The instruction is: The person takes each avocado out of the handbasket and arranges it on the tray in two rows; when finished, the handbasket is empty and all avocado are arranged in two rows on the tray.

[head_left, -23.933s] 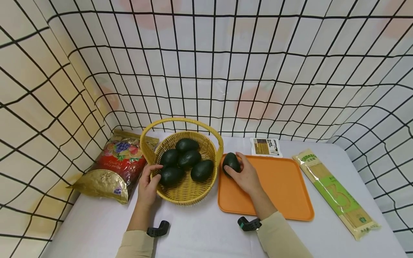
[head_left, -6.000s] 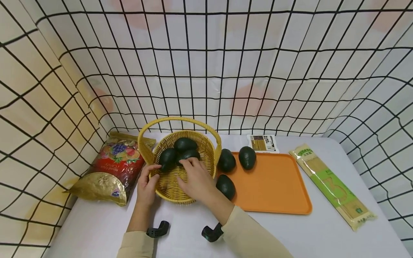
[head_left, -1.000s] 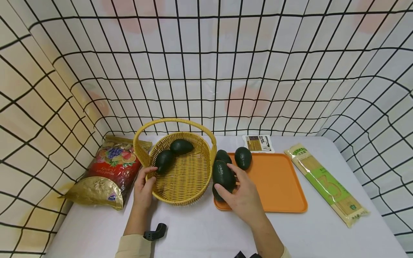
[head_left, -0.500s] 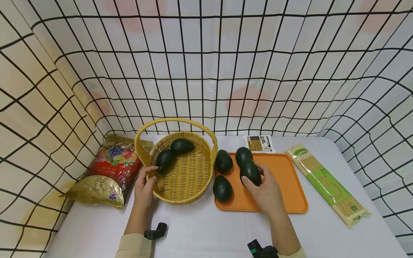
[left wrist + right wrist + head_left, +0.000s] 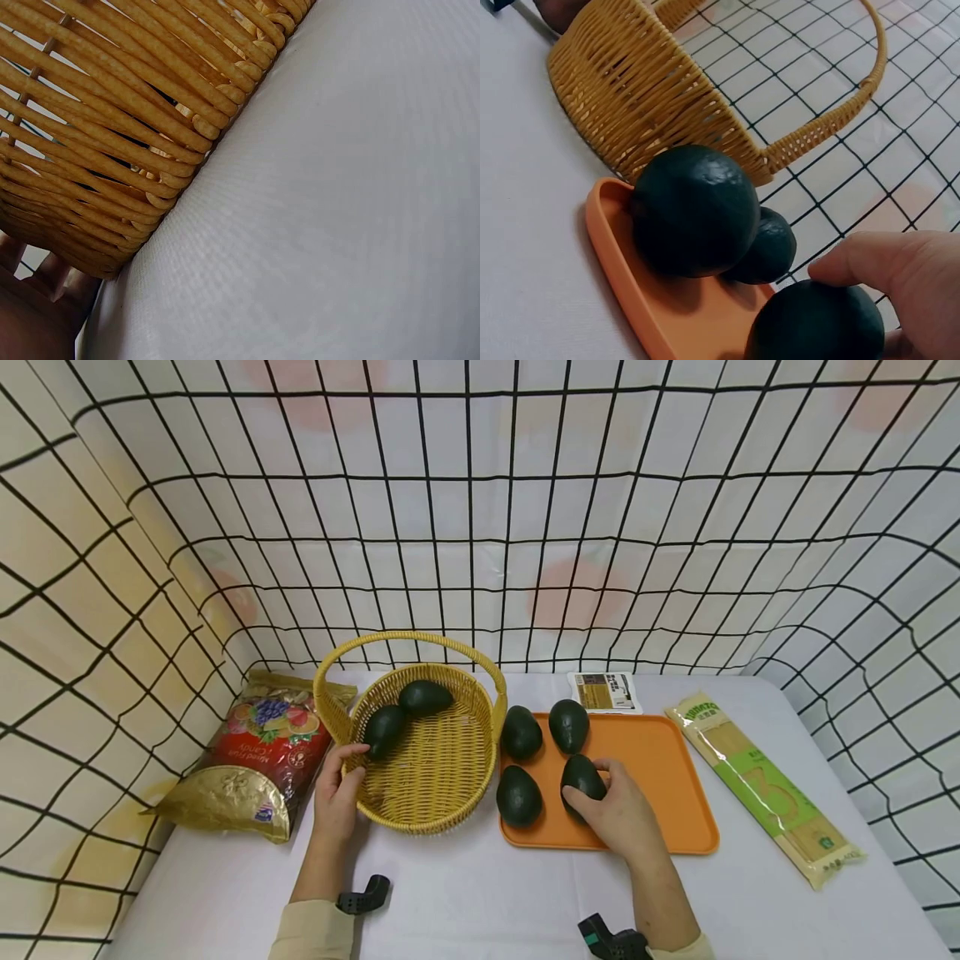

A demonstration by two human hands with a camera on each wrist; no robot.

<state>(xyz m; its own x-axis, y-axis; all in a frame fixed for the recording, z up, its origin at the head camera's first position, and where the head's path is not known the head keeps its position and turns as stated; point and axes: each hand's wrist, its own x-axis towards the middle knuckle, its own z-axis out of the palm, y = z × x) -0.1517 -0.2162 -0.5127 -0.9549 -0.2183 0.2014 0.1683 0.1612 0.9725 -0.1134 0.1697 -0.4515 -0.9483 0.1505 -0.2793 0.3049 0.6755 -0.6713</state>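
A yellow wicker basket (image 5: 442, 777) with a hoop handle holds two dark green avocados (image 5: 423, 697) (image 5: 384, 729). My left hand (image 5: 348, 764) grips the basket's left rim, thumb inside; the left wrist view shows only the basket wall (image 5: 112, 142). To the right lies an orange tray (image 5: 660, 777). My right hand (image 5: 592, 787) curls round an avocado (image 5: 579, 772) low over the tray's middle. Three more avocados (image 5: 521, 732) (image 5: 567, 725) (image 5: 518, 795) lie on the tray's left part. In the right wrist view the held avocado (image 5: 817, 326) sits under my fingers (image 5: 885, 262), beside another avocado (image 5: 694, 210).
A red and gold candy bag (image 5: 255, 760) lies left of the basket. A small flat packet (image 5: 603, 692) sits behind the tray and a long pasta package (image 5: 765, 789) lies to its right. Grid-patterned sheets wall in the white table (image 5: 465, 893) on three sides.
My right hand has carried an avocado from beside the basket across the tray and lowered it toward the tray's front middle. The left hand has stayed on the basket rim.
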